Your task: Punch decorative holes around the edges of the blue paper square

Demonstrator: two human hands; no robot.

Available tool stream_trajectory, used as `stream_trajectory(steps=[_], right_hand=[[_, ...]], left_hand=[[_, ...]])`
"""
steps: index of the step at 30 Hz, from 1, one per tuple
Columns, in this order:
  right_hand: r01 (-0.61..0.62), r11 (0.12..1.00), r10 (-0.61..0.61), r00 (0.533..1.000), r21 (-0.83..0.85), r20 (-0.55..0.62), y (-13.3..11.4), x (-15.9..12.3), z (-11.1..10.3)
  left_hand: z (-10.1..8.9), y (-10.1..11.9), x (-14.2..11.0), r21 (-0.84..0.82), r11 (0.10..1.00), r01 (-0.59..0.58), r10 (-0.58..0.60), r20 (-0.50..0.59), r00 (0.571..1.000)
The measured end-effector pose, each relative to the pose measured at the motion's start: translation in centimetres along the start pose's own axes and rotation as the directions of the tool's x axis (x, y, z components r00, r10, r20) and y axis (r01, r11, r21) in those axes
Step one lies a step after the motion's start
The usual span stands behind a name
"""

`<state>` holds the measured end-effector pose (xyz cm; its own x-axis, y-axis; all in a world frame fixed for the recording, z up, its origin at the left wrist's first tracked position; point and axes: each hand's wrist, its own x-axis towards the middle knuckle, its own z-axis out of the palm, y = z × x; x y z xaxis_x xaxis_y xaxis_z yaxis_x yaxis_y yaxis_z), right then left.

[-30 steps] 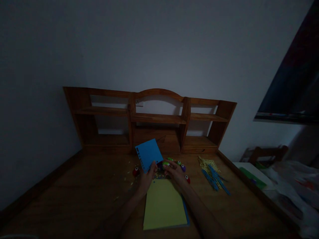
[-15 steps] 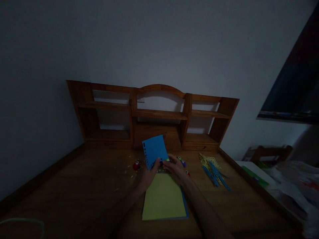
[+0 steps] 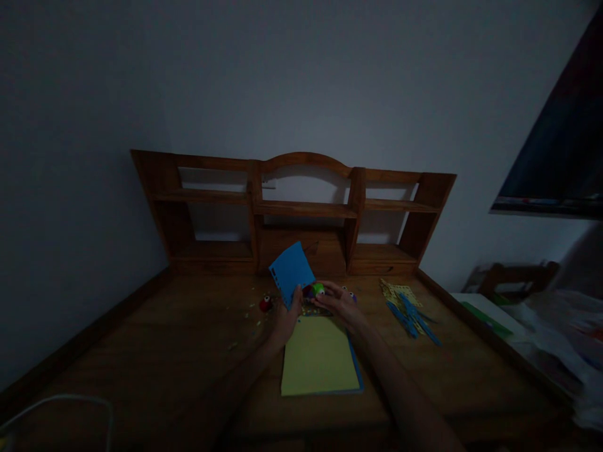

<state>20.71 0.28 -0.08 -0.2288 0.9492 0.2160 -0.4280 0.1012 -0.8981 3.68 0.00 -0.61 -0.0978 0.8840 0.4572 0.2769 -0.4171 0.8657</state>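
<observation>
A square of blue paper [image 3: 292,267], cut with small holes along its left edge, is pinched at its lower part by my left hand [image 3: 286,319]. Close to its lower right edge, my right hand [image 3: 342,304] grips a small green craft punch [image 3: 319,289] with round toy eyes. Whether the punch touches the paper, I cannot tell. Beneath both hands lies a stack of yellow paper [image 3: 321,358] with blue sheets under it. A red craft punch [image 3: 265,304] sits left of the hands, and a purple one [image 3: 352,296] shows behind my right hand.
Yellow and blue cut paper strips [image 3: 407,315] lie on the desk's right side. Tiny paper bits [image 3: 252,315] are scattered left of the hands. A wooden shelf unit [image 3: 306,210] stands along the back. A white cable [image 3: 70,397] curves at the lower left.
The blue paper has turned and tilts more. The green punch now shows more fully in my right hand, which has shifted slightly up. The whole view has shifted a little.
</observation>
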Motion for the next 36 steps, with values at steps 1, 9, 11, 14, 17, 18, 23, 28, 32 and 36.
stream_trajectory(steps=[1, 9, 11, 14, 17, 18, 23, 28, 32, 36], right_hand=[[-0.004, 1.000, 0.004, 1.000, -0.022, 0.012, -0.1, -0.1, 0.0], [-0.008, 0.987, 0.000, 0.999, -0.160, -0.046, -0.3, 0.0, -0.5], [0.003, 0.985, -0.014, 0.998, -0.174, -0.061, -0.5, 0.0, -0.5], [0.009, 0.983, -0.022, 0.997, -0.183, -0.068, -0.6, -0.1, -0.4], [0.000, 0.981, -0.016, 0.997, -0.195, -0.082, -0.5, -0.1, -0.3], [-0.007, 0.981, -0.010, 0.996, -0.192, -0.088, -0.5, -0.1, -0.2], [-0.014, 0.985, 0.000, 0.997, -0.175, -0.077, -0.5, -0.2, -0.1], [-0.033, 0.982, 0.023, 0.998, -0.183, -0.054, -0.2, 0.0, -0.2], [-0.031, 0.986, 0.025, 0.999, -0.166, -0.043, 0.3, 0.4, -0.5], [-0.025, 0.988, 0.016, 0.998, -0.154, -0.062, 0.7, 0.6, -0.8]], left_hand=[[-0.1, 0.0, 0.0, -0.009, 1.000, 0.020, -0.019, 0.011, 1.000], [-0.1, 0.5, 0.2, -0.010, 1.000, 0.003, -0.003, 0.012, 1.000], [0.0, 0.5, 0.2, -0.004, 1.000, -0.008, 0.008, 0.017, 1.000], [0.2, 0.3, 0.2, -0.045, 0.999, -0.025, 0.027, 0.032, 0.999], [0.4, 0.4, 0.1, -0.085, 0.996, -0.022, 0.026, 0.045, 0.999], [0.5, 0.5, 0.0, -0.090, 0.996, -0.022, 0.027, 0.052, 0.998], [0.3, 0.8, -0.2, -0.074, 0.997, -0.031, 0.037, 0.080, 0.996], [0.2, 0.7, -0.1, -0.048, 0.999, -0.011, 0.014, 0.062, 0.998], [0.2, 0.9, 0.0, -0.061, 0.997, 0.037, -0.033, 0.071, 0.997], [0.1, 1.0, 0.0, -0.059, 0.998, 0.022, -0.018, 0.071, 0.997]])
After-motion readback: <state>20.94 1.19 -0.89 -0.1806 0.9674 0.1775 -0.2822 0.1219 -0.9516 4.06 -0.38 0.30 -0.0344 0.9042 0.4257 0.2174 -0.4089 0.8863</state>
